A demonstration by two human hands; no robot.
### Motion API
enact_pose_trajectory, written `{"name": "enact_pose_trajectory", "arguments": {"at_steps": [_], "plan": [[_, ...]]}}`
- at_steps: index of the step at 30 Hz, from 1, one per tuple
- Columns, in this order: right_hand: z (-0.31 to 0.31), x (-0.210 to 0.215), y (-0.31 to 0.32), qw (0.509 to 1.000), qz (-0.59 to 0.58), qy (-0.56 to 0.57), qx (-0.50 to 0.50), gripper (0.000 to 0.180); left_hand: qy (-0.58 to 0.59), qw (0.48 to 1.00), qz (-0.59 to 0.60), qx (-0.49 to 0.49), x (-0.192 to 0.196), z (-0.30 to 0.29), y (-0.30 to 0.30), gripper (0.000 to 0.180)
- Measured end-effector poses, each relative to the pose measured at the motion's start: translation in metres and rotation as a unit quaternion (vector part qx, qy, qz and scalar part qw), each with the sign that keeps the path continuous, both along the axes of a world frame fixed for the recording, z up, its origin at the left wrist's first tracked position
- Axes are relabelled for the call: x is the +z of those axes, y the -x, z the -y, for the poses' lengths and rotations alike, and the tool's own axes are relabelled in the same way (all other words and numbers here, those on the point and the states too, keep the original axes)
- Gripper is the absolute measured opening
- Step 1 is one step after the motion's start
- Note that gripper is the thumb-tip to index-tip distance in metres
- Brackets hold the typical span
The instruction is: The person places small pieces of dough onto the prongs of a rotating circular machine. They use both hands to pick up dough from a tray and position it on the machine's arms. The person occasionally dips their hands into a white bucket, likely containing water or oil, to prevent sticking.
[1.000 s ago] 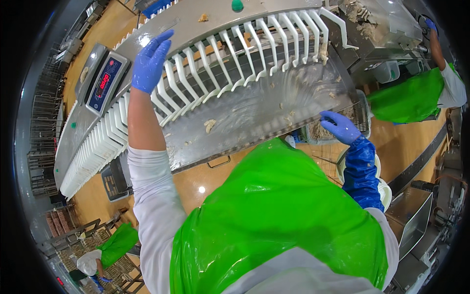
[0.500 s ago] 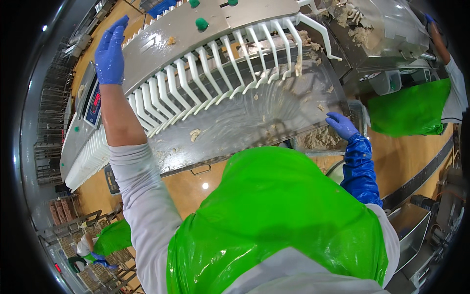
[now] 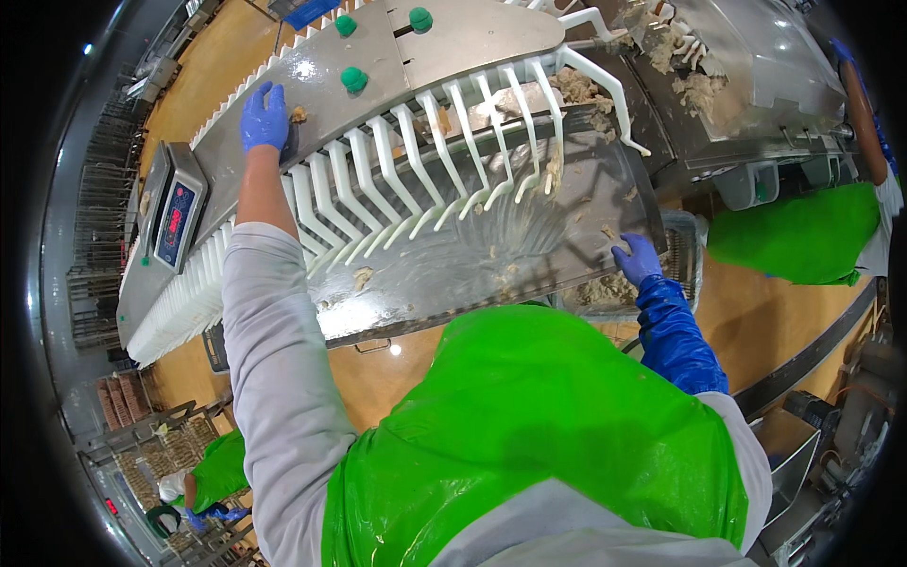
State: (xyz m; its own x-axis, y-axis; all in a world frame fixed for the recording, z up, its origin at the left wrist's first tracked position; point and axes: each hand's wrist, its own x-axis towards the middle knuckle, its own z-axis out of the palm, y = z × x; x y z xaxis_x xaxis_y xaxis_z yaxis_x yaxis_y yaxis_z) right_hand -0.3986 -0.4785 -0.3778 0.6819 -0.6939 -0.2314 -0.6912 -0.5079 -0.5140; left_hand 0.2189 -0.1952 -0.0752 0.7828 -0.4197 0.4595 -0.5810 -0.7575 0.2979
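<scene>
My left hand (image 3: 265, 118), in a blue glove, is over the long metal top plate (image 3: 345, 109), its fingers apart and nothing seen in them. Beside it on the plate lies a small pale scrap (image 3: 299, 115). Curved white plastic prongs (image 3: 406, 156) stick out in a row below the plate's near edge. My right hand (image 3: 638, 260), also gloved and with a blue sleeve, is at the right end of the wet metal tray (image 3: 425, 274), fingers apart. A small piece of pale, dough-like or meaty stuff (image 3: 607, 231) lies close to its fingertips.
A scale (image 3: 178, 222) with a lit display stands left of my left arm. Under the tray's right end is a clear bin (image 3: 605, 291) of pale scraps. A metal machine (image 3: 756, 76) stands at the upper right, with a co-worker's green apron (image 3: 803, 231) near it.
My left hand has come down and to the right, from raised near the plate's far edge to beside the scrap. The right hand has shifted slightly left and lower. My view has moved a little.
</scene>
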Motion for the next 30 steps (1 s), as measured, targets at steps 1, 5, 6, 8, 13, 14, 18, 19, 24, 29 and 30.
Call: {"name": "enact_pose_trajectory", "arguments": {"at_steps": [1,5,6,8,13,14,18,19,24,29,30], "plan": [[0.001,0.0,-0.001,1.0,-0.011,0.018,0.007,0.05,-0.002,1.0,0.003,0.008,-0.007,-0.001,-0.005,0.047],[0.008,-0.002,0.002,0.994,-0.086,0.072,-0.018,0.055,-0.02,0.998,0.031,-0.044,-0.019,0.003,-0.01,0.05],[0.011,-0.007,0.003,0.992,-0.112,0.053,-0.027,0.057,-0.029,0.998,0.035,-0.043,-0.019,0.006,-0.007,0.05],[0.016,-0.019,0.003,0.989,-0.139,0.038,-0.035,0.059,-0.042,0.997,0.048,-0.038,-0.018,0.011,-0.004,0.049],[0.012,-0.015,-0.01,0.987,-0.149,-0.008,-0.058,0.055,-0.002,0.999,0.011,-0.048,-0.013,0.007,-0.001,0.045],[0.016,-0.017,-0.011,0.987,-0.15,-0.011,-0.061,0.055,-0.005,0.998,0.013,-0.055,-0.011,0.011,0.001,0.045],[0.023,-0.037,-0.011,0.991,-0.113,-0.011,-0.069,0.055,0.001,0.999,0.012,-0.041,-0.016,0.004,-0.005,0.044],[0.025,-0.036,-0.011,0.994,-0.076,-0.027,-0.079,0.054,0.001,0.999,0.017,-0.04,-0.016,0.002,-0.006,0.044],[0.032,-0.032,-0.016,0.992,0.051,-0.015,-0.113,0.052,0.011,0.999,0.001,-0.048,-0.013,0.01,0.001,0.044],[0.029,0.055,-0.055,0.977,0.125,0.172,-0.022,0.05,0.017,0.999,-0.012,-0.042,-0.014,0.006,0.002,0.044],[0.033,0.088,-0.069,0.968,0.117,0.223,0.012,0.051,0.018,0.999,-0.015,-0.04,-0.013,0.006,0.002,0.044]]}}
